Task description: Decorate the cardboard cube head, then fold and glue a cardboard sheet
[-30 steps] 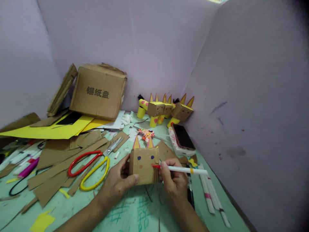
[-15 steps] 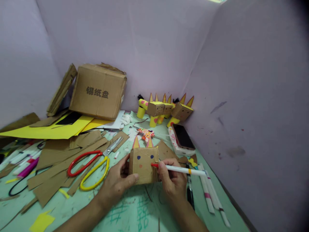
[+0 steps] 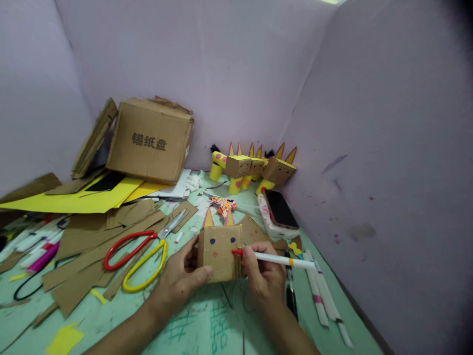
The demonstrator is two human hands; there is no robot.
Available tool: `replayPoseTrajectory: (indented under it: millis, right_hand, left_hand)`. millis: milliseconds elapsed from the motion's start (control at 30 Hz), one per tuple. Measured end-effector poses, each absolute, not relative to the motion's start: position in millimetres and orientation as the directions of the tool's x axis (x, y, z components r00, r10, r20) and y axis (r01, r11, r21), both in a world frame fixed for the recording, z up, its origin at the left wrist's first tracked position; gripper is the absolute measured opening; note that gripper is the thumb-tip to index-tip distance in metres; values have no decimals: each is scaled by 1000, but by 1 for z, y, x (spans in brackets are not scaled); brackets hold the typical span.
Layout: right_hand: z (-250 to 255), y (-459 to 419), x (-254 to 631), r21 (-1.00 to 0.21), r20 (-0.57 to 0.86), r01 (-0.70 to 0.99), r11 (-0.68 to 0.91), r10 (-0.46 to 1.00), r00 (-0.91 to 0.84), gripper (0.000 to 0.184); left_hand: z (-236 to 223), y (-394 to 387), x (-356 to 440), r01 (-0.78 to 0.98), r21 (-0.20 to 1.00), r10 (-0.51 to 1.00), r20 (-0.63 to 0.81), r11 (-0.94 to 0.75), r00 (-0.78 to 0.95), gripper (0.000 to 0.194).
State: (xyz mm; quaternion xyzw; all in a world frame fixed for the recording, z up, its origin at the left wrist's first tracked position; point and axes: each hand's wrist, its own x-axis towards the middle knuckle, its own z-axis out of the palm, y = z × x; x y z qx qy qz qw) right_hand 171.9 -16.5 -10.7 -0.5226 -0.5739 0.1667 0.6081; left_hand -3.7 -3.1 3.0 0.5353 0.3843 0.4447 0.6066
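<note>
A small cardboard box head (image 3: 221,264) with two pointed ears stands upright in front of me. It bears two dark blue eye dots and one pale red spot at the lower left of its face. My left hand (image 3: 181,273) grips its left side, thumb across the front and the other fingers partly hidden behind. Pinched in my right hand (image 3: 264,273) is a white marker (image 3: 281,259) with a red tip. That tip meets the right part of the face, below the right eye dot. Some right fingers are hidden behind the box's edge.
Red-and-yellow scissors (image 3: 148,256) lie on cardboard scraps (image 3: 81,271) to the left. Behind stand a large carton (image 3: 151,158) and several yellow cardboard animals (image 3: 240,167). A phone (image 3: 281,209) rests on a white pack at right, near loose markers (image 3: 321,291) and a black pen (image 3: 291,296).
Almost nothing differs. The marker tip stays at the same place on the box face, and both hands hold their positions.
</note>
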Motion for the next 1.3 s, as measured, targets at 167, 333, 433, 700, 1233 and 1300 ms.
replayPoseTrajectory:
  millis: [167,333,433,700,1233,1300]
  right_hand:
    - [-10,-19,174,-836,529,357,416,784,324,21]
    - [-10,-20,177,-837,537,365,407,737,410,19]
    - [-6,-20,175,-791,594,406,458,733,330,18]
    - [0,-20,173,-715,648,505,483,729,220,18]
    - [-2,-19,173,-676,687,508,533,705,176,16]
    - [-2,-20,173,-669,694,517,534,699,174,16]
  left_hand:
    - [3,-3,-4,-119,992,956,7,30,293,69]
    - [2,-3,-4,-108,993,960,-6,38,280,73]
    - [3,-3,-4,-120,992,956,0,37,294,70]
    - [5,-3,-3,-134,990,951,3,40,309,66]
    - [2,-3,-4,-127,991,951,1,40,310,67]
    - [3,-3,-4,-133,990,952,-2,45,306,70]
